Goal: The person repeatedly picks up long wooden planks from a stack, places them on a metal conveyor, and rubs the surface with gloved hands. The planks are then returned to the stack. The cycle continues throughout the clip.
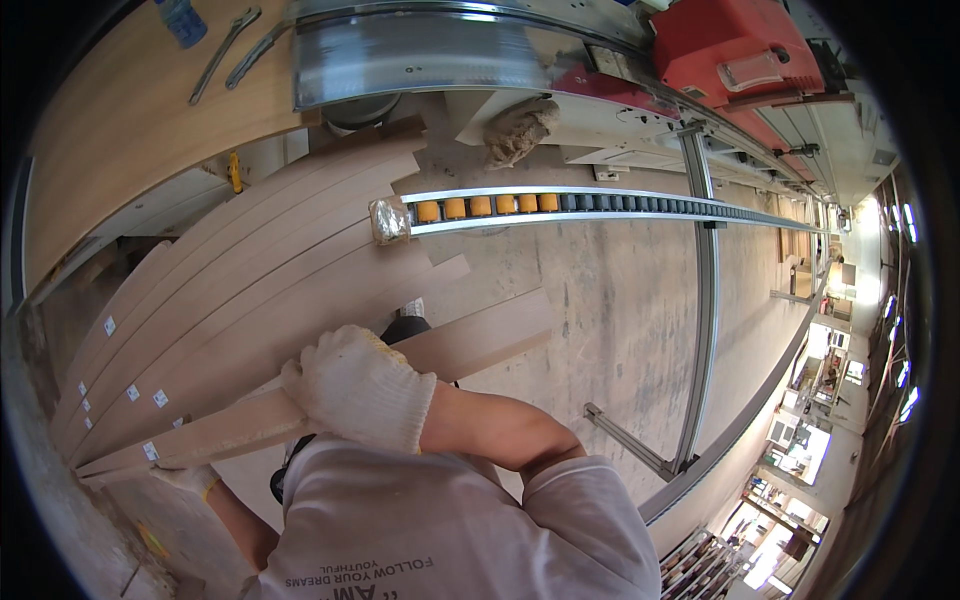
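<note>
A long, narrow wood-toned panel strip (pixel 487 330) lies slantwise in front of my body. My right hand (pixel 360 386), in a white knitted work glove, is closed over its middle. Near its left end, my gloved left hand (pixel 187 480) holds the lower edge; the board hides most of those fingers. A small printed label (pixel 151 451) is stuck on the strip near that end. Beyond it, several similar strips (pixel 247 292) lie side by side, fanned out with uneven right ends. Some bear small labels at the left.
A wooden worktop (pixel 127 112) holds an adjustable wrench (pixel 223 56), another hand tool (pixel 255 56) and a blue bottle (pixel 181 22). A roller rail (pixel 517 204) with a taped end runs rightward on a metal frame (pixel 703 315). A machine with a red housing (pixel 735 52) stands at the upper right.
</note>
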Motion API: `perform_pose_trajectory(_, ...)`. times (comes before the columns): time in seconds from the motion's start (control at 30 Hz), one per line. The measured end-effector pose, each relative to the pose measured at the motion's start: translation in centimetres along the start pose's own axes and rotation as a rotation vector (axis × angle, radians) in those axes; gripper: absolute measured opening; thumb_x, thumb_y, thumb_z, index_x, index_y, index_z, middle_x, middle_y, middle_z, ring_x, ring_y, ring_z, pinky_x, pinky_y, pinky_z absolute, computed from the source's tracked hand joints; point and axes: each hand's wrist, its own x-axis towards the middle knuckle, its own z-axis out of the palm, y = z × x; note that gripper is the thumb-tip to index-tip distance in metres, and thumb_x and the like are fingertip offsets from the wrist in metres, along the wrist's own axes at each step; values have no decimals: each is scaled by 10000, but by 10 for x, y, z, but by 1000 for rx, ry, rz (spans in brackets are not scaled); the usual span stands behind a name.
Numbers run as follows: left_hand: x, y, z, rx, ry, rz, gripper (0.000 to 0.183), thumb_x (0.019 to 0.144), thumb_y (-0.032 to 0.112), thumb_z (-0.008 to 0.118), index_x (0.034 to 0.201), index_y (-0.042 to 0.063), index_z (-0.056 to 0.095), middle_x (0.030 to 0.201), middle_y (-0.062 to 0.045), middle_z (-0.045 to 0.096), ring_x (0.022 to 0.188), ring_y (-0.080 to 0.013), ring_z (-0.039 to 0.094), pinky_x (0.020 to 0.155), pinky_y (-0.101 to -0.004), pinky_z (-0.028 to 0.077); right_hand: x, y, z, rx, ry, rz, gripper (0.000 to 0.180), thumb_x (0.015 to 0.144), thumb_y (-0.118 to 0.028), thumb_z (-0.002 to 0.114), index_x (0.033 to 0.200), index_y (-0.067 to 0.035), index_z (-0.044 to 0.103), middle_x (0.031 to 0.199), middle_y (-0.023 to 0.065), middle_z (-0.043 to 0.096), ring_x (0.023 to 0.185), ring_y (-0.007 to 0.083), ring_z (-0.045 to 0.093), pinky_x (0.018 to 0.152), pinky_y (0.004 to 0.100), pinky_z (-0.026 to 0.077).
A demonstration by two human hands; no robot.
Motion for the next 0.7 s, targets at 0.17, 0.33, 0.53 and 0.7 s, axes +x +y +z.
perform_pose_trajectory(0.17,42,-33,-52,-197,22,-73,705,1136,604,363,1530,36,497,1493,-172,589,1295,-357,628,1092,-526,563,1,0,-2,-10,-12,-32,315,900,-311,699,1028,-24,696,857,120,713,817,294,738,726,418,566)
perform_pose_trajectory(0.33,65,-45,-82,-522,-127,-207,537,1095,623,505,1141,108,650,967,-35,691,867,-201,682,797,-379,609,2,3,-6,14,-11,-26,311,909,-298,689,1043,-18,695,859,120,713,822,294,739,727,411,561)
perform_pose_trajectory(0.53,47,-29,-63,-382,20,-207,577,1121,632,416,1030,105,634,975,-75,681,908,-235,660,782,-409,580,2,4,-9,-1,-44,-41,312,916,-297,686,1053,-18,694,877,125,717,836,298,740,750,411,558)
perform_pose_trajectory(0.7,32,-17,-43,-202,85,-160,595,1148,589,358,1333,84,613,1165,-96,682,1047,-259,667,877,-449,587,3,3,-7,35,-72,3,326,915,-310,690,1061,-20,697,899,129,729,860,304,749,760,417,567)
